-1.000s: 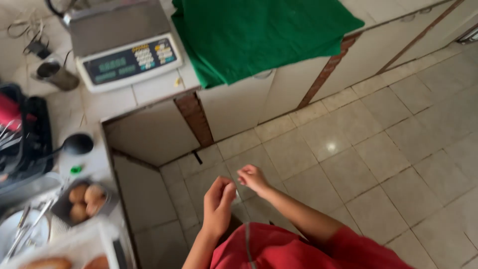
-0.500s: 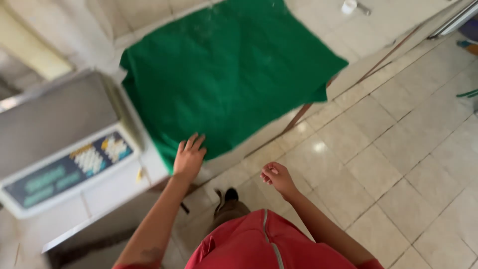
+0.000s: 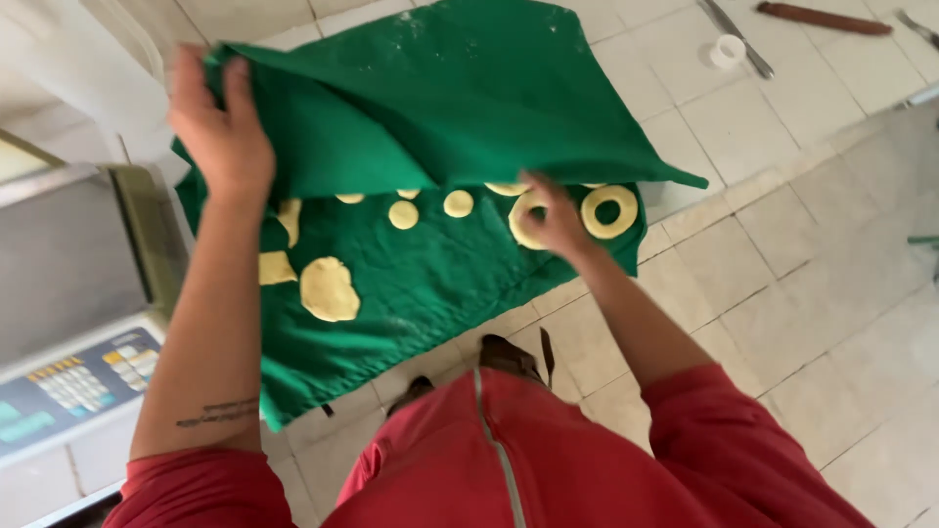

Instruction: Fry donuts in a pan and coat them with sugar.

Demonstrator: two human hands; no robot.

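The left hand (image 3: 223, 132) is gripping the upper layer of a green woven cloth (image 3: 460, 108) and lifting it back, its fingers closed on the folded edge. The right hand (image 3: 556, 220) is reaching beneath that raised flap, its fingers closing on a pale yellow ring of dough (image 3: 524, 217); how firmly it is holding cannot be told.

The cloth is lying on a white tiled table (image 3: 724, 117), its lower layer hanging over the near edge toward the tiled floor (image 3: 782, 313). Flour is dusting the far part of the fabric.

On the uncovered lower layer, two dough rings are showing, the second ring (image 3: 608, 210) lying just beside the right hand. Two small round dough discs (image 3: 403, 214) are sitting near the fold, and one larger oval piece (image 3: 330, 288) is lying nearer the front edge. Further pieces are showing only partly under the flap.

To the left, a grey weighing scale (image 3: 78, 313) is standing close against the cloth. At the far right, bare tiles are carrying a wooden rolling pin (image 3: 827, 18) and a small white round cutter (image 3: 728, 49).
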